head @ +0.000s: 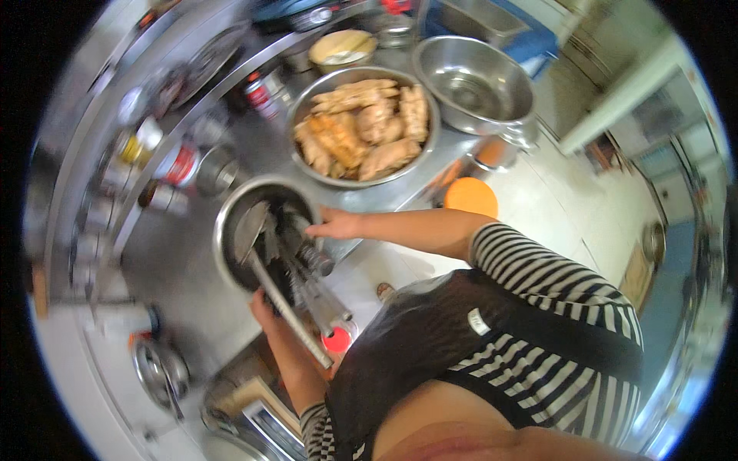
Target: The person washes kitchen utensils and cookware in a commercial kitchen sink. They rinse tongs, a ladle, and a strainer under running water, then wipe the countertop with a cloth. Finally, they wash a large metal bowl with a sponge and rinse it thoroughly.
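Between my two hands is a deep stainless steel pot at the edge of the metal counter. Inside it stand several long-handled metal utensils, among them a ladle or skimmer whose pale handle sticks out toward my body. My left hand holds the pot's near lower side, its fingers partly hidden. On the opposite side, my right hand is at the rim with fingers against the pot. Just beyond it sits a wide steel basin full of browned meat pieces.
A second steel basin stands at the counter's right end, near a yellowish bowl. A red-and-white can and several jars line the back. An orange round top is beside the counter, above the tiled floor.
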